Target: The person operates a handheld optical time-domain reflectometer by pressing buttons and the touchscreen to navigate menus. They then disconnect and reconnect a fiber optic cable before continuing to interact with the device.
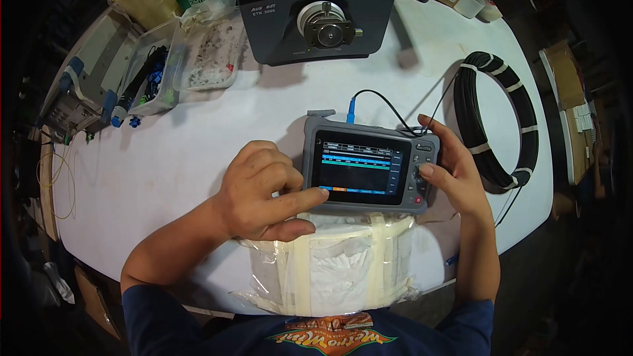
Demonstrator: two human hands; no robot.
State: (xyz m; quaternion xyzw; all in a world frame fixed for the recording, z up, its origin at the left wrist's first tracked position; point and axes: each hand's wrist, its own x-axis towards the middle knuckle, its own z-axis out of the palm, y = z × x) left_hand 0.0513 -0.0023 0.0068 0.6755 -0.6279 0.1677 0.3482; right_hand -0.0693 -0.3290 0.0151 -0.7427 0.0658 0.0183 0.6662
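A handheld fibre-optic tester (pixel 356 165) with a grey rubber case and a lit screen of tables rests tilted towards me against a taped, plastic-wrapped bundle (pixel 336 264). My left hand (pixel 264 191) holds nothing; its index finger is stretched out to the screen's lower left corner, the other fingers loosely bent. Round the tester's right end my right hand (pixel 458 171) is closed, thumb over the buttons, fingers along the top edge. A blue connector (pixel 351 110) is plugged into the top, and its thin black cable (pixel 386 104) runs right, passing near my right fingers.
A coil of black cable (pixel 467 112) bound with white ties lies at right. At the back stands an ETN 3000 machine (pixel 316 29). On the left are a clear bin of connectors (pixel 155 79), a tub of scraps (pixel 214 53) and a grey instrument (pixel 82 102).
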